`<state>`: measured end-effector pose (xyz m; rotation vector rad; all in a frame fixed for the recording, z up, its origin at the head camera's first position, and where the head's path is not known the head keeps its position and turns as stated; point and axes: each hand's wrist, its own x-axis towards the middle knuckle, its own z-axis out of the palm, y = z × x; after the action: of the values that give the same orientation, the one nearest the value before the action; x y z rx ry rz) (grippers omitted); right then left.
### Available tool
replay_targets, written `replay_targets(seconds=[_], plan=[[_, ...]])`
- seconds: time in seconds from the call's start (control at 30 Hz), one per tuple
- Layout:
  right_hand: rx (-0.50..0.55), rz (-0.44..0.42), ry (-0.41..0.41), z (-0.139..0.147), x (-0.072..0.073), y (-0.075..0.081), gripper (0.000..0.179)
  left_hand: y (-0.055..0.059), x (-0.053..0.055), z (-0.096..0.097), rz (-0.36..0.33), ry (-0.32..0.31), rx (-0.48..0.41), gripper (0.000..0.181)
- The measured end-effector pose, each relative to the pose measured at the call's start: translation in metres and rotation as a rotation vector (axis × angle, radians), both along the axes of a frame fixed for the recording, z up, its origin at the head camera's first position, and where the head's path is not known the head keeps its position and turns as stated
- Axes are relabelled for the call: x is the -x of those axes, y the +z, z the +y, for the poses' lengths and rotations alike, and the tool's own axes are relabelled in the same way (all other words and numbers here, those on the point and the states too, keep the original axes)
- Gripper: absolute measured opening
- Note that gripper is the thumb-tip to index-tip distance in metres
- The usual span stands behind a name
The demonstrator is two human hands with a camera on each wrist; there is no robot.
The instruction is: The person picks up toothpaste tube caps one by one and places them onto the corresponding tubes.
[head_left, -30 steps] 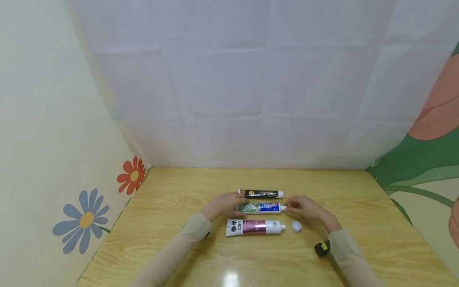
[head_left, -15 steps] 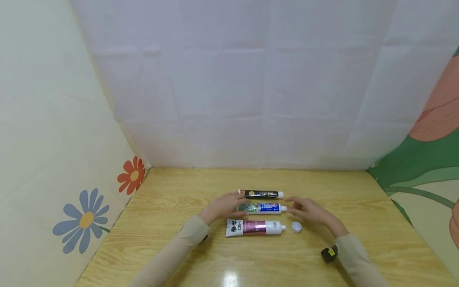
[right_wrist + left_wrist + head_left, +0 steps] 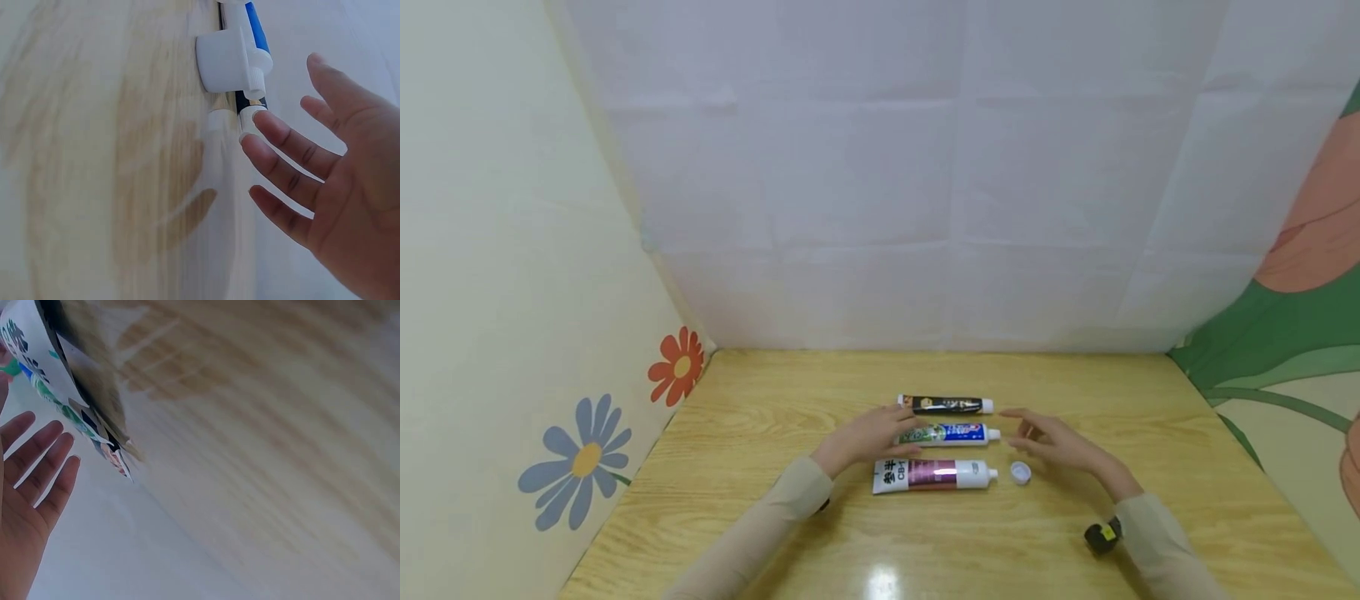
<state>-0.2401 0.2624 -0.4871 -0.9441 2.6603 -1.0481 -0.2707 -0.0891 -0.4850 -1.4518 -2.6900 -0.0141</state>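
Three toothpaste tubes lie side by side, their nozzle ends pointing right. The black tube point(image 3: 951, 406) is farthest, the blue-and-green tube point(image 3: 962, 433) is in the middle, and the purple-and-white tube point(image 3: 934, 474) is nearest, its threaded nozzle bare. My left hand point(image 3: 867, 435) is at the middle tube's tail, covering part of it; in the left wrist view its fingers point(image 3: 53, 469) are spread and straight beside the tubes. My right hand point(image 3: 1054, 439) hovers right of the nozzle ends, fingers loosely extended and holding nothing. Close by it, a white cap point(image 3: 1020, 473) lies on the table.
The wooden table point(image 3: 880, 542) meets a white cloth backdrop point(image 3: 865, 183) at its far edge. Flower-patterned panels flank it on both sides. A black wrist device point(image 3: 1102, 537) sits at the right sleeve.
My right hand has drawn back to the right, away from the middle tube's end, with its fingers opening. My left hand has shifted slightly left. Tubes and cap stay in place.
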Motion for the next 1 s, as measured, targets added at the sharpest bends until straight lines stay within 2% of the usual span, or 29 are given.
replay_targets(seconds=[0.17, 0.27, 0.5, 0.67, 0.8, 1.0], plan=[[-0.030, 0.015, 0.004, 0.004, -0.006, -0.002, 0.053, -0.002, -0.005, 0.000, 0.041, -0.055, -0.022, 0.050], [-0.030, 0.027, 0.011, 0.004, -0.009, -0.003, 0.053, -0.002, -0.007, 0.000, 0.055, -0.059, -0.018, 0.052], [-0.024, 0.088, 0.034, 0.007, -0.012, -0.006, 0.053, -0.002, -0.015, 0.001, 0.025, -0.063, -0.008, 0.057], [-0.023, 0.098, 0.051, 0.008, -0.016, -0.007, 0.049, -0.003, -0.020, 0.002, 0.044, -0.079, 0.018, 0.059], [-0.037, 0.093, 0.049, 0.008, -0.019, -0.006, 0.044, -0.005, -0.023, 0.002, 0.027, -0.074, 0.031, 0.063], [-0.081, 0.022, 0.034, 0.008, -0.022, -0.002, 0.045, -0.007, -0.028, 0.004, 0.017, -0.078, 0.056, 0.069]])
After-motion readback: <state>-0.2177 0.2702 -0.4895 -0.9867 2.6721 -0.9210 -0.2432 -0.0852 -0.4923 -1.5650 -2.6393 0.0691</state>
